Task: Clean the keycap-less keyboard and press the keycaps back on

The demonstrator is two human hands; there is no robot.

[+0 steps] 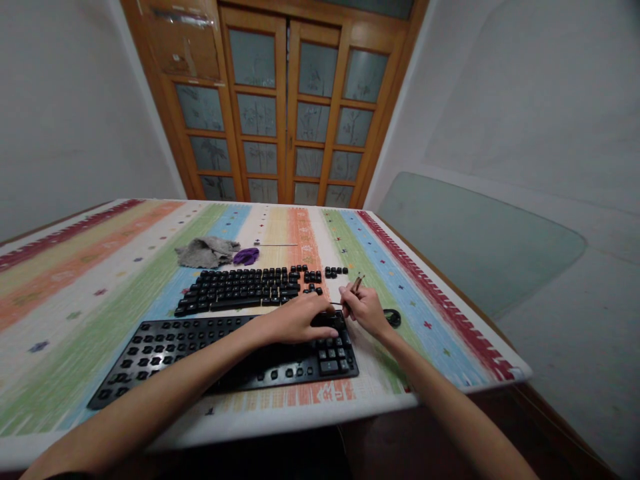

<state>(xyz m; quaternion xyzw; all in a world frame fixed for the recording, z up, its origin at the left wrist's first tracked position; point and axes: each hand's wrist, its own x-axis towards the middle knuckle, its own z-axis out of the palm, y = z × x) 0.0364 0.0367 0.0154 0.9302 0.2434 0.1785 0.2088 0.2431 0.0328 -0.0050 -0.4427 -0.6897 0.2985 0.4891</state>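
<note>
Fingers [349,294] of our right hand [365,311] are clamped on a slim tool [357,283], whose far end pokes up above the knuckles, just right of the frame's middle. Our left hand [297,319] spans the upper right part of the keyboard [250,373], thumb and forefinger apart; whether its other fingertips press down, we cannot tell. The keyboard lies across the lower middle of the frame, bare sockets showing over its left part, number-pad keys [329,366] seated at its right end. We judge the step in hand to be fine work at that upper right corner. To do it well, we should brace the board with the left palm, leave the thumb clear of the tool's tip, apply force straight rather than sideways, and avoid knocking the loose keycaps [240,287], ranked in rows at mid-frame, or snagging the coiled cable [393,318] beside our right wrist.
</note>
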